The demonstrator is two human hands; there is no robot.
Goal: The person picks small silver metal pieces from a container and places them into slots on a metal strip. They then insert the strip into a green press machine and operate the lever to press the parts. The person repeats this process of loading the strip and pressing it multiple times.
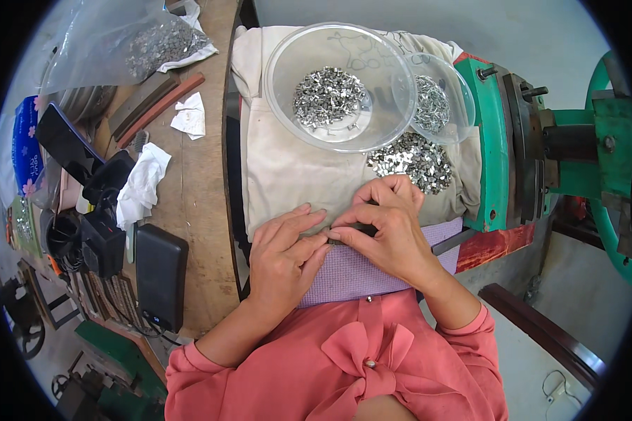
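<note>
Two hands | left hand (286, 254) grip released | right hand (385, 226) grasping dark thin strip (361, 229)

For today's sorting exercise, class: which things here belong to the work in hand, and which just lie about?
In use: left hand, right hand, small dark part between them, loose metal pieces on cloth, large clear bowl, small clear bowl.
Lying about: black box, white rag, plastic bag.

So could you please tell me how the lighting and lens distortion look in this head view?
Head view: soft, even daylight with faint shadows; mild glare on the clear plastic bowl and the metal clips; fisheye bends the wooden bench edge and blacks out the corners; both the left hand and right hand look sharp.
</note>
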